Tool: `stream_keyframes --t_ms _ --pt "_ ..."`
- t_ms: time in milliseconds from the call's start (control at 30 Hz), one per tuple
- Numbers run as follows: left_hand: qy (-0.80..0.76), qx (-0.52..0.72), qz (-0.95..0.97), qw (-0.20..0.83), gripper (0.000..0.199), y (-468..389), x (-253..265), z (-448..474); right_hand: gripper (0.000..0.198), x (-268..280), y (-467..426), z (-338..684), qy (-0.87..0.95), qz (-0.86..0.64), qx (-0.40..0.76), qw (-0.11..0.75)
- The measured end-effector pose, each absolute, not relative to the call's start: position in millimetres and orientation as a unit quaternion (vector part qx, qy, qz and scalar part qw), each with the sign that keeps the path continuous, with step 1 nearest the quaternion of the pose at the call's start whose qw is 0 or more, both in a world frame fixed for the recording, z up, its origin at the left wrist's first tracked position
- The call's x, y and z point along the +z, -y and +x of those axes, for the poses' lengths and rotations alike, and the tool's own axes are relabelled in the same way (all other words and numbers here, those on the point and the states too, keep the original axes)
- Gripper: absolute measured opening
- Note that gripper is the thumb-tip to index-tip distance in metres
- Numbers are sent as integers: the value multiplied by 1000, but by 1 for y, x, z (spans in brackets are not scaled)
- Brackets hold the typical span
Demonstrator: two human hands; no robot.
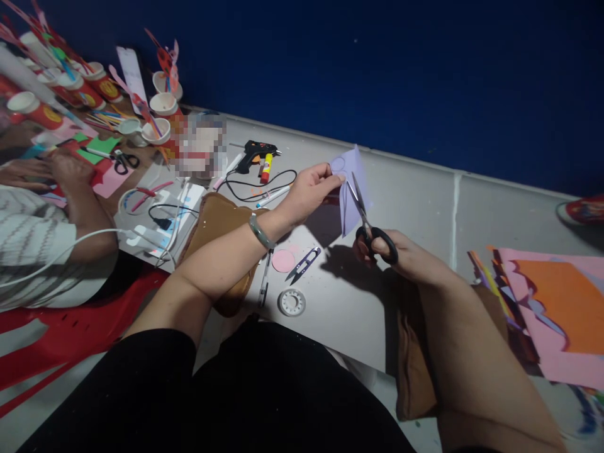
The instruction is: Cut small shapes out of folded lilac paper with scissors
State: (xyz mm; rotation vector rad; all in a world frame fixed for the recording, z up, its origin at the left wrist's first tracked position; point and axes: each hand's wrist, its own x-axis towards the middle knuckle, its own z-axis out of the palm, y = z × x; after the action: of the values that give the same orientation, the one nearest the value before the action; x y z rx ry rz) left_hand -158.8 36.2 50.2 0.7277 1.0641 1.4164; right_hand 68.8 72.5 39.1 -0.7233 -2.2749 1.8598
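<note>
A sheet of lilac paper [356, 173] with drawn outlines is pinched at its left edge by my left hand [311, 192], held up above the table. My right hand [391, 251] grips black-handled scissors [364, 217], their blades parted at the paper and pointing away from me. Below my hands lie a pink paper circle [284, 260], purple thread snips [303, 265], a white ring-shaped spool [291, 302] and a pen [265, 280].
Beyond my left hand are a black glue gun [255, 155], its cord and a glue stick [267, 168]. Coloured paper sheets [566, 308] are stacked at the right. Another person's hands [66, 173] work at the left, near red cups [163, 135] and a power strip [177, 220].
</note>
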Motion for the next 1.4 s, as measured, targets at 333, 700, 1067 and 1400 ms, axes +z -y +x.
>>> stream_keyframes --t_ms 333,700,1067,1400 --pt "-453 605 317 572 12 -34 52 -156 64 36 -69 65 732 -241 631 83" --pt "-447 599 321 581 8 -31 58 -156 60 29 -69 67 726 -244 628 137" --pt "-431 602 325 588 12 -31 57 -157 59 35 -69 65 735 -222 624 149" --pt "-429 611 323 581 12 -29 60 -157 63 40 -71 65 748 -235 604 142"
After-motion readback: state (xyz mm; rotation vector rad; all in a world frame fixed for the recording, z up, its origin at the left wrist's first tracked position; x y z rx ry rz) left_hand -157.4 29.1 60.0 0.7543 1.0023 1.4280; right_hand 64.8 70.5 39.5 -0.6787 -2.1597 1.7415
